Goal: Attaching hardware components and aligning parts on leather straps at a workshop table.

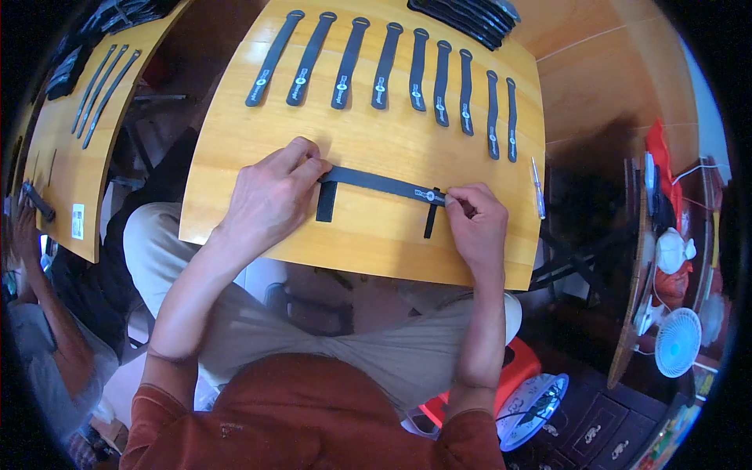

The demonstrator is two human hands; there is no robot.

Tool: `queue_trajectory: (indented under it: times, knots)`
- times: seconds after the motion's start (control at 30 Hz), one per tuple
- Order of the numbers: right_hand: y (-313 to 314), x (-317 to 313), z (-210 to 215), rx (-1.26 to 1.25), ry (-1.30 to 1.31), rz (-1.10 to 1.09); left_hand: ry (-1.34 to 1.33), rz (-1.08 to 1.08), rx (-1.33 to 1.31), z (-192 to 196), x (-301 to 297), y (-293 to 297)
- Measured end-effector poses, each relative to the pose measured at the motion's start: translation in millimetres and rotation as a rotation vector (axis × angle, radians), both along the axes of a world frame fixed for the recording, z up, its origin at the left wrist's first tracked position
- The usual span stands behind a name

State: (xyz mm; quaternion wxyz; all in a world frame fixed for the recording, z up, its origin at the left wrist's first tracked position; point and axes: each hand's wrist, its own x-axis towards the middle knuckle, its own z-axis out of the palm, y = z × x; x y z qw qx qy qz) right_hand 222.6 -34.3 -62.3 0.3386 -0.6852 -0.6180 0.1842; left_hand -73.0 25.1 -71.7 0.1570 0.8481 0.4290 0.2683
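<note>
A dark grey hook-and-loop strap (376,182) with a pale printed mark stretches crosswise over the near part of the wooden table. Its left end is pinched between the thumb and fingers of my left hand (276,192). My right hand (479,223) pinches the other end, close to the printed mark. Beneath the strap, two short black strips stand out against the wood: a wider strip (327,204) near my left hand and a narrower strip (430,221) near my right. Farther back, several similar straps (345,66) with looped far ends lie side by side in a row.
A stack of dark packs (470,19) sits at the table's far edge. By the right edge lies a pen (538,188). On a second table (86,196) at left are more straps (100,98), and another person's hand (27,227) is there. A small fan (678,342) stands at right.
</note>
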Motion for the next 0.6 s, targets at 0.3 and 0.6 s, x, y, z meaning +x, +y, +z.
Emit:
queue_trajectory:
  times: [0.3, 0.6]
  knots:
    - [-8.4, -72.1, 4.0, 0.140, -0.756, 0.233, 0.081, -0.034, 0.108, 0.8, -3.4, -7.0]
    - [-28.3, -76.0, -7.4, -0.024, -0.595, 0.316, 0.167, -0.075, 0.200, 4.8, -6.6, -9.7]
